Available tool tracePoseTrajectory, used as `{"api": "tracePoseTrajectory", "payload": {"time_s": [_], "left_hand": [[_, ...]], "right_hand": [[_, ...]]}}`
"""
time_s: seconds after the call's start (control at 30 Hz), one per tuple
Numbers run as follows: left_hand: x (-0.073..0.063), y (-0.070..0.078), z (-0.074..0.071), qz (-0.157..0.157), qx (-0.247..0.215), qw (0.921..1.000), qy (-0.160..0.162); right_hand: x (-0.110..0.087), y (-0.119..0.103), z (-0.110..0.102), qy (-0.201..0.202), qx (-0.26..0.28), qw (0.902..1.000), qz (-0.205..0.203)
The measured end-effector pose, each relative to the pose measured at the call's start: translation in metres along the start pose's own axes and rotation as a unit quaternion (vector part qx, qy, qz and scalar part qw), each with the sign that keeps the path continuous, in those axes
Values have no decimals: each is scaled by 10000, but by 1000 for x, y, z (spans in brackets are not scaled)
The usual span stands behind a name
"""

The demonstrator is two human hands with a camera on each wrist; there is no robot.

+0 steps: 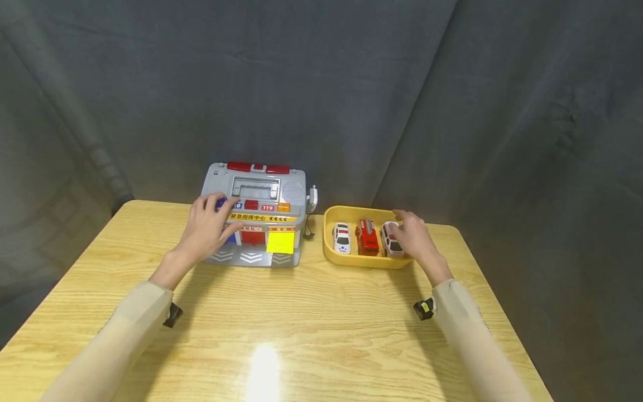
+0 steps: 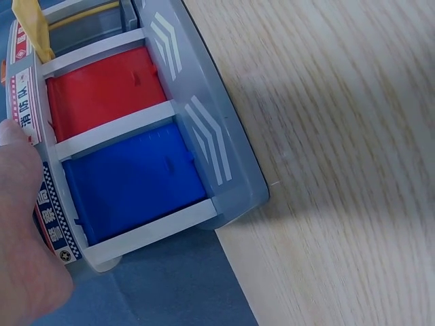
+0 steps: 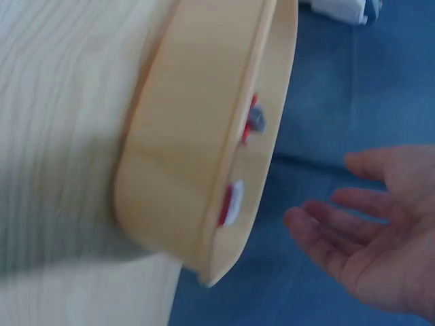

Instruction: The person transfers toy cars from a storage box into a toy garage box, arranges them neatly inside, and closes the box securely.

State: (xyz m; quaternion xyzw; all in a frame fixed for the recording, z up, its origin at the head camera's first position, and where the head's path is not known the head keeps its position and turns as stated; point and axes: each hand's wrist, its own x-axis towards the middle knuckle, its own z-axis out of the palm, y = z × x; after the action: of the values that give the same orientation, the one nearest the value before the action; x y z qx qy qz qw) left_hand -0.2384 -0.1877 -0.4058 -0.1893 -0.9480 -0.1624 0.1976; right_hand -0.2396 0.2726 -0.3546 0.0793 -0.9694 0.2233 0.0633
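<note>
The right hand (image 1: 413, 237) holds nothing: its fingers are parted and loosely bent above the right end of the yellow tray (image 1: 361, 261), and the right wrist view shows a gap between fingertips and rim. In the tray, beside that hand, sits a white car (image 1: 392, 241); at the tray's middle stands a red fire truck (image 1: 368, 240), and at its left end a second white car (image 1: 342, 239) with a red roof light. The left hand (image 1: 205, 226), well to the left of the tray, has its fingers spread over the left part of a grey toy station (image 1: 293, 209), around a blue button (image 1: 220, 202); I cannot tell whether it presses it. The station stands just left of the tray, upright, with a red door (image 2: 109, 92) in the middle of its front and a blue door (image 2: 136, 180) on the side farther from the tray. A yellow flap (image 1: 281, 243) covers the bay nearest the tray. Between station and tray, a small white handset (image 1: 313, 198) sits at the station's side with a dark cord (image 1: 309, 229) below. Pale sleeves (image 1: 467, 329) reach in from the tray's near side. Under the tray lies a wooden table (image 1: 301, 312); behind it hangs a dark grey curtain (image 1: 281, 84).
</note>
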Motion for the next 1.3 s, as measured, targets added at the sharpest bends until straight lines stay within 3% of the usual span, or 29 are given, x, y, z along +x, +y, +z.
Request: {"api": "tracePoseTrajectory", "payload": {"time_s": [0.2, 0.47, 0.63, 0.8, 0.97, 1.3], "left_hand": [[0, 1, 1, -114, 24, 9999, -54], [2, 3, 1, -141, 24, 9999, -88], [1, 2, 0, -89, 36, 9999, -51], [1, 1, 1, -77, 67, 9999, -50], [1, 0, 1, -131, 40, 9999, -100], [1, 1, 1, -124, 44, 9999, -65]], "right_hand": [[-1, 19, -3, -106, -125, 9987, 480], [-1, 27, 7, -203, -313, 9978, 556], [0, 29, 15, -233, -501, 9963, 660], [2, 29, 23, -522, -563, 9943, 734], [4, 30, 30, -720, -405, 9899, 1154], [7, 32, 42, -738, -457, 9874, 1319]]}}
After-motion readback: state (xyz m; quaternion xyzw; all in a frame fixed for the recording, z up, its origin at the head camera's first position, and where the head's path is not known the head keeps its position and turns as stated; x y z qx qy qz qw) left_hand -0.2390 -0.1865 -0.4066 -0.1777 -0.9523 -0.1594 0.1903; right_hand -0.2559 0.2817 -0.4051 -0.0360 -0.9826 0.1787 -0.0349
